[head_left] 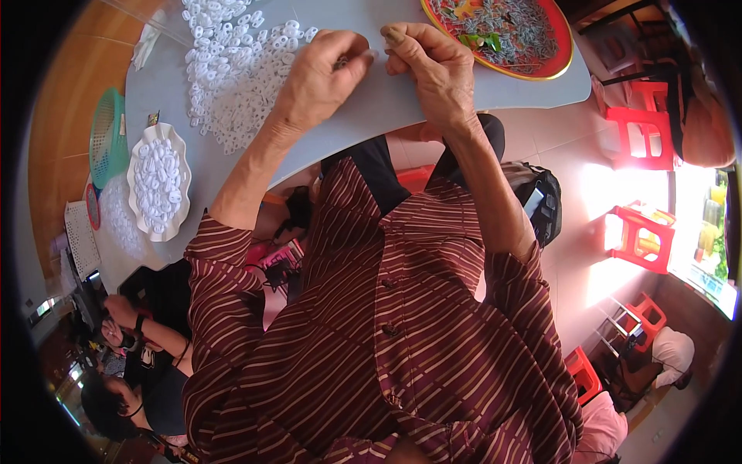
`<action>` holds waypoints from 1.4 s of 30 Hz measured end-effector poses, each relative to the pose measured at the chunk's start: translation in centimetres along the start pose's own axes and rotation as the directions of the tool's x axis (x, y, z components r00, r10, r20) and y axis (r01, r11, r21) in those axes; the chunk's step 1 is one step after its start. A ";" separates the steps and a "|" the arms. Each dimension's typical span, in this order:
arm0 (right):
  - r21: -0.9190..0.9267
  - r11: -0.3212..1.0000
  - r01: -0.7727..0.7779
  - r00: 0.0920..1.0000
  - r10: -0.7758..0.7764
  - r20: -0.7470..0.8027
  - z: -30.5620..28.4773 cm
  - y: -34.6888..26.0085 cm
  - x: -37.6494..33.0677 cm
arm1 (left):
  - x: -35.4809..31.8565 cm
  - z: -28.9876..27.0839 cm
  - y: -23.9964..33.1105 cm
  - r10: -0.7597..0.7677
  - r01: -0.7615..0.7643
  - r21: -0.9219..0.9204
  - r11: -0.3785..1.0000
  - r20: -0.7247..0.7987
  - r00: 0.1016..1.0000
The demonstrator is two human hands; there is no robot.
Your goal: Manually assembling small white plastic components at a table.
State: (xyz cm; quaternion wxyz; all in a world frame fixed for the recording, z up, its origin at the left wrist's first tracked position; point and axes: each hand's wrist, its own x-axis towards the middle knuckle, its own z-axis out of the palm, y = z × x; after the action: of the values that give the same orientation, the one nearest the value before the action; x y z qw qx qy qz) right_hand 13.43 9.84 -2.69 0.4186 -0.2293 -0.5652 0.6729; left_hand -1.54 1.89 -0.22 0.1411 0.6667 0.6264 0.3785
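Over the table's front part, my left hand has its fingers curled in, thumb and forefinger pressed together. My right hand faces it a short gap away, thumb against the bent forefinger. Whatever sits in either pinch is too small or hidden to make out. Beside my left hand spreads a heap of small white plastic pieces, oval with holes. To the right of my right hand lies a round red tray with a gold rim, holding many thin grey metal pieces.
A white scalloped dish of white pieces stands at the table's left, near a green plastic basket. The grey table curves before me. Another person sits at lower left. Red stools stand on the floor at right.
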 end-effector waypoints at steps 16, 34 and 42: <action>-0.157 0.981 0.110 0.989 -0.093 0.114 0.3 -0.2 -0.4 | 1.3 -1.4 -1.7 -0.283 0.360 -0.626 0.692 0.225 0.933; -0.072 0.989 0.128 0.992 -0.127 0.027 0.6 -0.2 -0.4 | 1.3 -1.0 0.0 -0.131 0.144 -0.287 0.947 0.066 0.989; 0.005 0.992 0.129 0.987 -0.129 0.101 0.7 0.5 -0.2 | 0.6 0.7 -0.2 -0.129 0.094 -0.257 0.962 -0.123 0.984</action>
State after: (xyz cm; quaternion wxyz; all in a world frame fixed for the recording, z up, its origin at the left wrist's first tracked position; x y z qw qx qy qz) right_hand 12.87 9.26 -3.02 0.4320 -0.1585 -0.5999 0.6546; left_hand -1.24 2.71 -0.57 0.2012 0.5791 0.6188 0.4912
